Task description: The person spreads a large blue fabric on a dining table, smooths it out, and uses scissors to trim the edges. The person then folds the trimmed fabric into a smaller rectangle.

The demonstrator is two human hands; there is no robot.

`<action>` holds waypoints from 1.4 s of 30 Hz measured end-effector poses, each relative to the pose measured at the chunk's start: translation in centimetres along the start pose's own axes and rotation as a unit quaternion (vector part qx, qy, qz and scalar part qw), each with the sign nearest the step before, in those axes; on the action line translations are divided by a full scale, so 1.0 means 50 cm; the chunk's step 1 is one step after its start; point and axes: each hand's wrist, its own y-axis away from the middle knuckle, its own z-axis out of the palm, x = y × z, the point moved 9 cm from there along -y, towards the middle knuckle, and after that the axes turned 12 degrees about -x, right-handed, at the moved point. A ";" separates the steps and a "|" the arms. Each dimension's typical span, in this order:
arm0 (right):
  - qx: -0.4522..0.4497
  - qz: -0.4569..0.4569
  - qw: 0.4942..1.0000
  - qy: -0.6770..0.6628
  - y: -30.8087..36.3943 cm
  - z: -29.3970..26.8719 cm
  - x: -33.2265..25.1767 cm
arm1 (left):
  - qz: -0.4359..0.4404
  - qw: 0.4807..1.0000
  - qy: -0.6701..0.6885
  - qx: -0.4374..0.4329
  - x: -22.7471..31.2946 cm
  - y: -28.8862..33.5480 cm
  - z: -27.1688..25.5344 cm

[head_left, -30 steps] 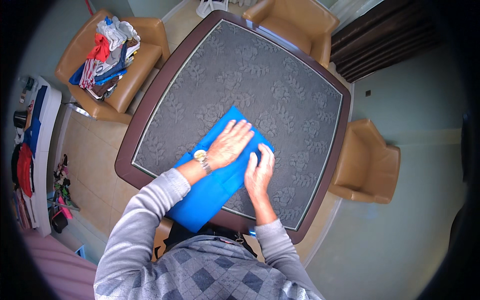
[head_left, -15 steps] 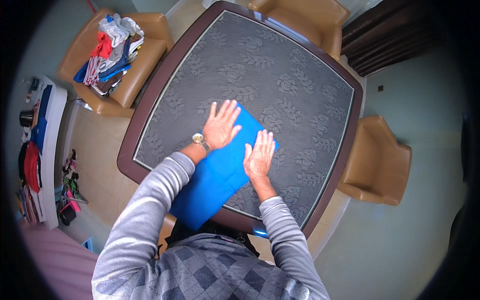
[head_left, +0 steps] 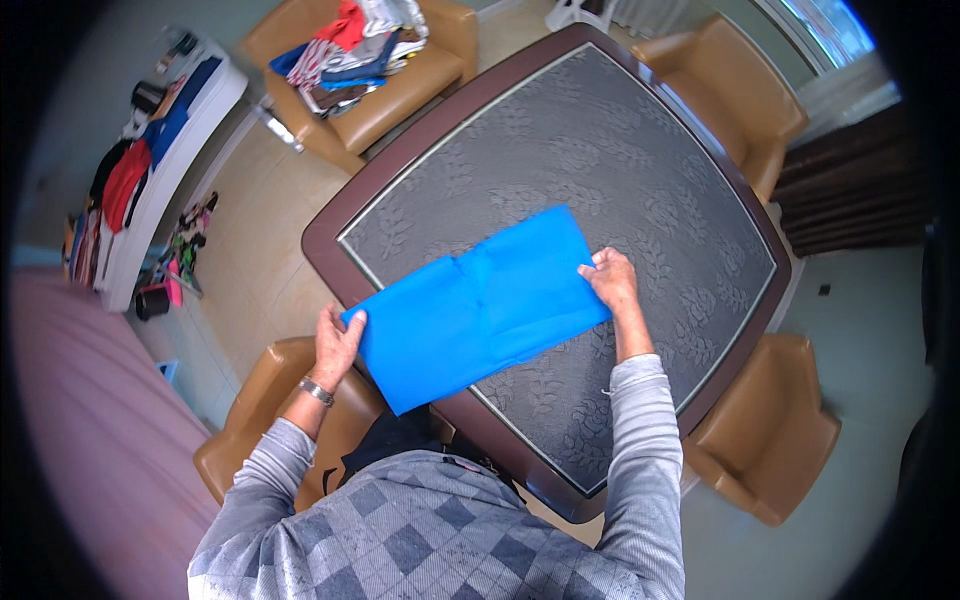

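A folded piece of bright blue cloth (head_left: 480, 300) stretches between my hands as a long rectangle, over the near left part of the table (head_left: 560, 150). My left hand (head_left: 338, 345) is closed on its left end, thumb on top, with that end past the table's edge. At the right end, my right hand (head_left: 612, 280) pinches the cloth's edge between thumb and fingers. The fingers under the cloth are hidden on both sides. A metal-banded watch (head_left: 316, 390) circles my left wrist.
A tan armchair (head_left: 400, 110) at the far left bears a pile of mixed clothes (head_left: 350, 55). More tan armchairs stand at the far right (head_left: 720, 90), near right (head_left: 765, 430) and near left (head_left: 270, 400). On the left, a white shelf (head_left: 190, 170) holds more clothing.
My hands lay flat on the blue cloth before; now they have moved apart and grip its two ends. The cloth has swung to lie more crosswise. The whole view has turned and shifted.
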 end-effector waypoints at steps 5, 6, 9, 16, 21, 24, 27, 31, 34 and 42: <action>-0.036 -0.046 0.989 -0.135 0.015 -0.015 -0.022 | -0.227 0.929 0.276 -0.092 -0.099 0.109 0.100; -0.026 -0.072 0.986 -0.147 0.033 -0.025 -0.038 | -0.182 0.928 0.309 -0.105 -0.091 0.104 0.109; 0.009 -0.121 0.991 -0.060 0.156 -0.061 -0.202 | -0.078 0.912 0.384 -0.124 -0.080 0.110 0.116; -0.002 -0.407 0.894 0.187 0.507 0.170 -0.603 | -0.019 0.878 0.448 -0.167 -0.073 0.104 0.133; -0.099 -0.363 0.894 0.242 0.523 0.463 -0.606 | -0.055 0.826 0.532 -0.180 -0.068 0.106 0.137; -0.120 -0.331 0.901 0.252 0.513 0.514 -0.589 | 0.030 0.914 0.403 -0.029 -0.043 0.113 0.067; -0.121 -0.310 0.908 0.254 0.514 0.511 -0.591 | 0.142 0.978 0.131 0.084 0.004 0.140 -0.004; -0.097 -0.304 0.918 0.236 0.514 0.477 -0.595 | 0.045 0.975 0.188 -0.111 0.050 0.135 -0.008; -0.070 -0.303 0.922 0.230 0.522 0.458 -0.600 | -0.115 0.872 0.374 -0.294 0.077 0.113 0.079; 0.062 -0.351 0.919 0.169 0.585 0.392 -0.592 | -0.151 0.761 0.510 -0.371 0.087 0.086 0.185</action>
